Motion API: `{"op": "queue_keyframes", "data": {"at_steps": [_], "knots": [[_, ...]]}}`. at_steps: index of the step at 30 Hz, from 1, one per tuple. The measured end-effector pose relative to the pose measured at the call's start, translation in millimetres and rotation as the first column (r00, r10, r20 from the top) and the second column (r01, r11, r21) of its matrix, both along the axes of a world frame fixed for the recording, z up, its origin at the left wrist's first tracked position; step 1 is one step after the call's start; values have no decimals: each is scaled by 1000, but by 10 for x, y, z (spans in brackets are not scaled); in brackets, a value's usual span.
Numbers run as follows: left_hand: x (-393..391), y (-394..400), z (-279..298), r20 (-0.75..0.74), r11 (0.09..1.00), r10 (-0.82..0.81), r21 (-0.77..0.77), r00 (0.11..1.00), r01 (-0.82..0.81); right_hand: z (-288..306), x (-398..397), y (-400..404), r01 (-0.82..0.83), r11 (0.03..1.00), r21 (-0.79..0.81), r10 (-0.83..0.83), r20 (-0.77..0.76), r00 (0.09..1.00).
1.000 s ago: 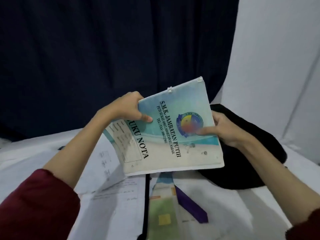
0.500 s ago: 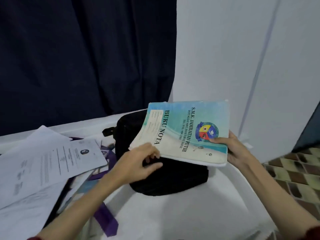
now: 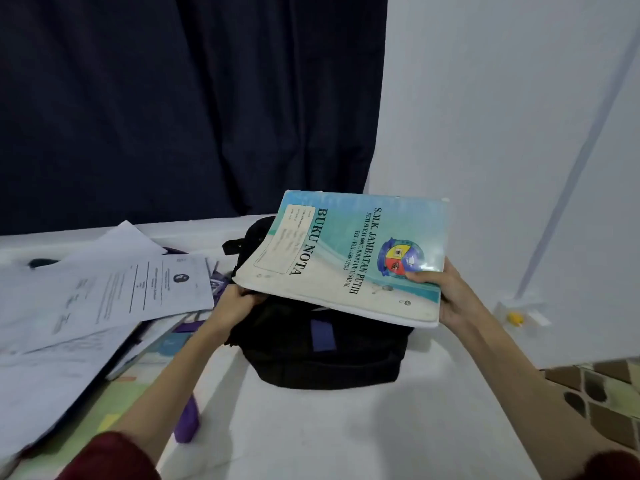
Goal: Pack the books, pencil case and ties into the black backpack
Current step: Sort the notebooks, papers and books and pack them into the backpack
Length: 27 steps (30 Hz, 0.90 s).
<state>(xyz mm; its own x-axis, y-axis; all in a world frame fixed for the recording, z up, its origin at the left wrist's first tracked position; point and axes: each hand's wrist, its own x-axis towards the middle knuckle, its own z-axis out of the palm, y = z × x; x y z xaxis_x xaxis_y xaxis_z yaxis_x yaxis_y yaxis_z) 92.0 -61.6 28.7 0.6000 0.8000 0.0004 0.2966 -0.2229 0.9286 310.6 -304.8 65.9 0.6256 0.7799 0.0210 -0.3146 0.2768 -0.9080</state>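
Right hand [image 3: 450, 299] grip: book [image 3: 346, 258] corner | flat above backpack [image 3: 322, 348]

I see my left arm reaching forward from the lower left, forearm bare, a dark red sleeve [image 3: 114, 459] bunched near the elbow. My left hand [image 3: 239, 301] is curled, fingers hooked over the top edge of the backpack [image 3: 329, 358] and gripping it, knuckles up. My right arm comes in from the lower right, forearm bare and angled up toward the middle. My right hand [image 3: 450, 296] pinches the near corner of the notebook [image 3: 346, 258], thumb on the cover, fingers underneath, holding it tilted above the bag. The two hands are well apart.
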Motion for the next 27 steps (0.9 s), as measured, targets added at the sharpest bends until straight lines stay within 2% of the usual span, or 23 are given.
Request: {"op": "queue_keyframes", "data": {"at_steps": [2, 4, 5, 9, 14, 16, 17, 18, 19, 20, 21, 22, 23, 25, 26, 27], "knots": [[0, 75, 108, 126, 970, 88, -236, 988, -57, 5, 29, 60, -28, 1000, 4, 28, 0, 1000], [-22, 187, 239, 149, 877, 178, -472, 973, -88, 19, 83, 83, -49, 999, 8, 49, 2, 999], [-37, 245, 313, 132, 837, 216, -535, 967, -114, 28, 117, 84, -56, 998, 8, 56, 3, 998], [-95, 433, 606, 108, 793, 278, -587, 954, -165, 58, 246, 5, -86, 996, -18, 86, 35, 996], [3, 493, 1000, 190, 819, 314, -549, 930, -164, 91, 305, -196, -107, 990, -92, 115, 90, 989], [104, 460, 1128, 237, 877, 347, -425, 908, -224, 75, 314, -275, -123, 984, -129, 138, 111, 984], [143, 437, 1179, 242, 915, 347, -297, 906, -272, 64, 325, -317, -130, 981, -141, 146, 112, 983], [167, 427, 1226, 217, 948, 319, -84, 923, -308, 61, 329, -357, -134, 979, -154, 152, 113, 982], [179, 433, 1263, 168, 941, 255, 182, 952, -284, 61, 326, -391, -138, 976, -168, 159, 122, 980], [174, 407, 1306, 95, 881, 167, 432, 981, -191, 68, 314, -429, -142, 974, -178, 167, 131, 977], [172, 377, 1338, -1, 789, 83, 611, 997, -65, 65, 311, -459, -137, 973, -184, 163, 137, 977], [171, 311, 1374, -104, 693, 19, 718, 994, 62, 62, 313, -489, -130, 973, -189, 159, 148, 976], [180, 262, 1386, -204, 592, -11, 788, 979, 170, 54, 326, -509, -123, 973, -196, 155, 157, 975], [210, 119, 1394, -375, 394, 41, 858, 926, 330, 31, 363, -531, -113, 973, -202, 147, 162, 976], [226, 65, 1388, -422, 327, 91, 868, 902, 373, 24, 381, -542, -104, 974, -202, 138, 162, 977], [242, 44, 1381, -456, 299, 139, 866, 879, 402, 17, 395, -552, -96, 976, -198, 129, 163, 978]]}}
